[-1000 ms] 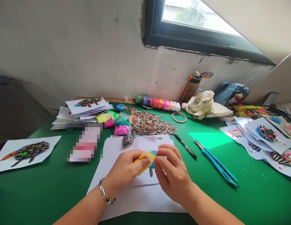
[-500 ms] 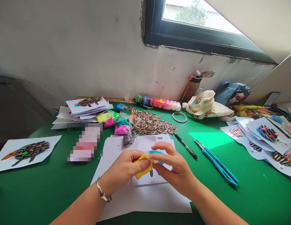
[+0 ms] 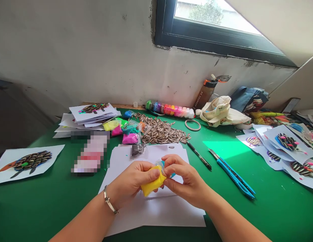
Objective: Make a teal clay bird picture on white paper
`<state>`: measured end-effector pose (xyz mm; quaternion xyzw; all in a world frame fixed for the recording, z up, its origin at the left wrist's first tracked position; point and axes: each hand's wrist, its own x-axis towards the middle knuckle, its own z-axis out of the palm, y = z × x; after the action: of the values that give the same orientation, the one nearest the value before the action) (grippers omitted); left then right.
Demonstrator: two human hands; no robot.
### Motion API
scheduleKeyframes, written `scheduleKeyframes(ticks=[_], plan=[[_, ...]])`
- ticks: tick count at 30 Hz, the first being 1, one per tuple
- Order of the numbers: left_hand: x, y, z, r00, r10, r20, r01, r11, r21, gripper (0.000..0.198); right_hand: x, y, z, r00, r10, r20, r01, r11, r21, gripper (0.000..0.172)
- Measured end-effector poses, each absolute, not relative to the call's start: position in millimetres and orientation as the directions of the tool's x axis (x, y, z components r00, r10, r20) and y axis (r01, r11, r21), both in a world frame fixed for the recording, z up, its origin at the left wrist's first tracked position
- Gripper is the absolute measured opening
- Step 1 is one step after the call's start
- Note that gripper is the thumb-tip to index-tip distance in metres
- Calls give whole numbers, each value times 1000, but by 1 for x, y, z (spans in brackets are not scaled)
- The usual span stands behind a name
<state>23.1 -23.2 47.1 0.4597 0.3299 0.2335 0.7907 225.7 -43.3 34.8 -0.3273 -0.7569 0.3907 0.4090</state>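
In my left hand (image 3: 132, 178) is a small clear bag of yellow modelling clay (image 3: 151, 184), pressed between thumb and fingers. The fingertips of my right hand (image 3: 190, 179) pinch the crumpled clear plastic at the bag's upper end. Both hands are above a stack of white paper (image 3: 168, 215). Behind my right fingers, part of a blue clay shape (image 3: 173, 174) shows on the top sheet; the rest is hidden. A bag of black clay (image 3: 138, 150) lies at the paper's far edge, just beyond my hands.
Behind the paper spread striped sunflower seeds (image 3: 163, 131), beside bagged clays such as a magenta one (image 3: 129, 138). To the right lie a black pen (image 3: 199, 156), a blue utility knife (image 3: 233, 174) and a tape roll (image 3: 193, 125). Seed pictures lie left (image 3: 45, 171) and right (image 3: 288, 143).
The yellow bag has turned so more of its smooth, full side shows. My right fingers have drawn in from a looser spread to a pinch on the plastic.
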Motion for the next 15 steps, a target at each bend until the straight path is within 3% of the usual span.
scheduleKeyframes(ticks=[9, 15], plan=[[23, -22, 48, 670, 678, -304, -28, 432, 901, 38, 225, -48, 33, -461, 840, 288, 256, 436, -863, 21], [23, -21, 49, 596, 734, -327, 90, 343, 935, 43, 223, -46, 28, -417, 867, 274, 340, 428, -837, 20]])
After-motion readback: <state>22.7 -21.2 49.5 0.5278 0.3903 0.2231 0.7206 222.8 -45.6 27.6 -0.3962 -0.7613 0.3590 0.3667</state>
